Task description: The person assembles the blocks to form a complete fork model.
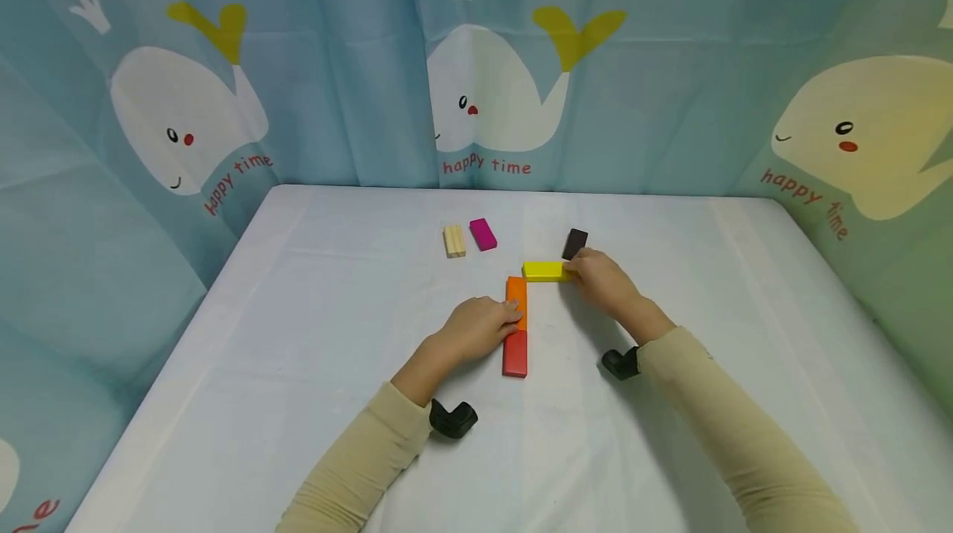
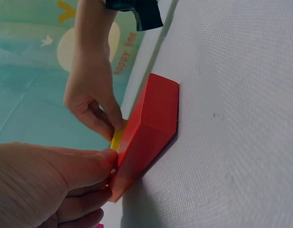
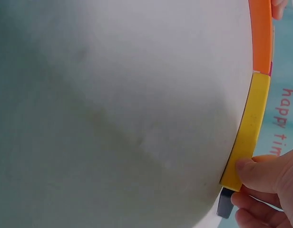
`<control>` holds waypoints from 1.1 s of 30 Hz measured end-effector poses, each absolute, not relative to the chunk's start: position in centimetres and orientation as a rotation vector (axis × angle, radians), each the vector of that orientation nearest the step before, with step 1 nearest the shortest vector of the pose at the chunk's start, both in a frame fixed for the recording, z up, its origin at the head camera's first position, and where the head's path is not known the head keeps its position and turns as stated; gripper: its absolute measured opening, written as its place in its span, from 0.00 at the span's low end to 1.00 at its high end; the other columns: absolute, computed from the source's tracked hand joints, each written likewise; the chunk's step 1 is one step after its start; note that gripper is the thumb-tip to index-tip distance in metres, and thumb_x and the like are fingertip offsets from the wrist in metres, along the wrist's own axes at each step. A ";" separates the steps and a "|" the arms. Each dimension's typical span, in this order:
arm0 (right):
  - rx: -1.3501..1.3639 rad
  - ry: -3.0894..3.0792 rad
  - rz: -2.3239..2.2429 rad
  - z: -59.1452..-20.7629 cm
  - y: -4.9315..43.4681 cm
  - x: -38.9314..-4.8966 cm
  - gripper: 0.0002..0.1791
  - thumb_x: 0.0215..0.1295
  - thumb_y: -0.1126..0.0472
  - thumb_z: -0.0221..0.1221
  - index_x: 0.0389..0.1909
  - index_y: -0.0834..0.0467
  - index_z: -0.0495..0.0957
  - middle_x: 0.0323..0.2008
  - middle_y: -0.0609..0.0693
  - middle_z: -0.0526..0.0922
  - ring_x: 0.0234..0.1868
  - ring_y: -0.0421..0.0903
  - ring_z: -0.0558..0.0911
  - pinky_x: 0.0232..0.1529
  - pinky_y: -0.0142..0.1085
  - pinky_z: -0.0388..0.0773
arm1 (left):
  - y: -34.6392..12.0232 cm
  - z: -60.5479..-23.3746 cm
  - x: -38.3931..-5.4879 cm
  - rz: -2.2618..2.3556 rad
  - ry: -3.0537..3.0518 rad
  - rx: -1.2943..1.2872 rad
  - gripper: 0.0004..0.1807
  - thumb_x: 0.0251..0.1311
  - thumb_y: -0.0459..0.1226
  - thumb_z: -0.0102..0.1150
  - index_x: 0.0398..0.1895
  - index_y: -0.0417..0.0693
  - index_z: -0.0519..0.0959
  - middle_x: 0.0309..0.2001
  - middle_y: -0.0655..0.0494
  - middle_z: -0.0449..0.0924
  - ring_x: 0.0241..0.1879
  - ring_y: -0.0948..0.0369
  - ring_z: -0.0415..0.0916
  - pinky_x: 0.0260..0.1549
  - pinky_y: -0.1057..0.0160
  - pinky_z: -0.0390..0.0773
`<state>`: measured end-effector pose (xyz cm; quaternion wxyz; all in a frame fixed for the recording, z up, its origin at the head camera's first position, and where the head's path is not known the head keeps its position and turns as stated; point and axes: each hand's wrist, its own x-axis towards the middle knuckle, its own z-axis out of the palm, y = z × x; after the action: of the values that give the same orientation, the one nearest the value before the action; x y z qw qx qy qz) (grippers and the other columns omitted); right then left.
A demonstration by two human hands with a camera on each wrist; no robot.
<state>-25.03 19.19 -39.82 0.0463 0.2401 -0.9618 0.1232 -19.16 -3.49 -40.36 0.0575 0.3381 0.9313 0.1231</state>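
Observation:
An orange block (image 1: pixel 519 293) and a red block (image 1: pixel 514 355) lie end to end in a line running away from me. My left hand (image 1: pixel 476 328) grips the orange block from its left side, with fingertips near the seam with the red one. Crosswise beyond the orange block's far end lies a yellow block (image 1: pixel 543 271). Its right end is pinched between the thumb and fingers of my right hand (image 1: pixel 605 280). In the right wrist view the yellow block (image 3: pixel 253 118) touches or nearly touches the orange block (image 3: pixel 261 38) at one corner.
A black block (image 1: pixel 576 243) lies just beyond my right hand. Farther left are a magenta block (image 1: pixel 483 234) and pale wooden pieces (image 1: pixel 454 241) side by side. A white cloth covers the table (image 1: pixel 298 309), and a blue whale-print curtain (image 1: pixel 357 86) hangs behind it.

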 end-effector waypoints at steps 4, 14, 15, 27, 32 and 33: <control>0.727 -2.943 0.373 -39.8 18.7 -25.1 0.11 0.56 0.74 0.59 0.41 0.71 0.80 0.33 0.60 0.77 0.34 0.54 0.76 0.39 0.43 0.75 | -3.6 -40.2 -19.2 0.383 2.810 1.016 0.19 0.66 0.41 0.49 0.58 0.50 0.73 0.58 0.56 0.70 0.55 0.59 0.70 0.53 0.61 0.69; 0.722 -2.955 0.338 -40.2 18.1 -25.3 0.13 0.57 0.72 0.60 0.44 0.71 0.79 0.34 0.60 0.77 0.34 0.52 0.75 0.42 0.42 0.76 | -3.6 -40.3 -19.2 0.375 2.820 1.025 0.18 0.66 0.41 0.50 0.58 0.50 0.74 0.58 0.55 0.71 0.54 0.58 0.72 0.51 0.62 0.70; 0.716 -2.962 0.336 -40.2 18.0 -25.3 0.13 0.57 0.72 0.60 0.44 0.70 0.79 0.34 0.60 0.77 0.34 0.52 0.75 0.42 0.42 0.76 | -3.6 -40.3 -19.2 0.379 2.819 1.027 0.18 0.65 0.41 0.50 0.58 0.50 0.74 0.58 0.55 0.71 0.54 0.58 0.72 0.51 0.62 0.70; 0.740 -2.941 0.337 -40.1 17.7 -25.2 0.12 0.56 0.72 0.61 0.43 0.71 0.79 0.33 0.60 0.77 0.33 0.52 0.75 0.42 0.42 0.76 | -3.5 -40.4 -19.3 0.380 2.817 1.023 0.18 0.65 0.41 0.50 0.57 0.50 0.75 0.57 0.56 0.71 0.54 0.58 0.72 0.50 0.62 0.71; 0.726 -2.954 0.338 -40.1 17.4 -25.1 0.14 0.56 0.72 0.61 0.44 0.71 0.79 0.34 0.61 0.77 0.34 0.53 0.76 0.43 0.42 0.76 | -3.5 -40.3 -19.3 0.386 2.812 1.022 0.18 0.65 0.41 0.51 0.57 0.50 0.75 0.57 0.55 0.71 0.54 0.58 0.72 0.50 0.62 0.71; 0.731 -2.952 0.337 -40.1 17.3 -25.1 0.14 0.56 0.72 0.61 0.44 0.71 0.79 0.34 0.61 0.77 0.34 0.53 0.76 0.43 0.42 0.76 | -3.5 -40.2 -19.3 0.383 2.811 1.020 0.18 0.65 0.41 0.51 0.57 0.50 0.75 0.57 0.55 0.71 0.54 0.58 0.72 0.50 0.62 0.71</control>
<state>-25.15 17.33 -40.14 0.0409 0.2388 -0.9640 0.1099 -19.32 -3.53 -40.24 0.0632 0.3378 0.9305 0.1267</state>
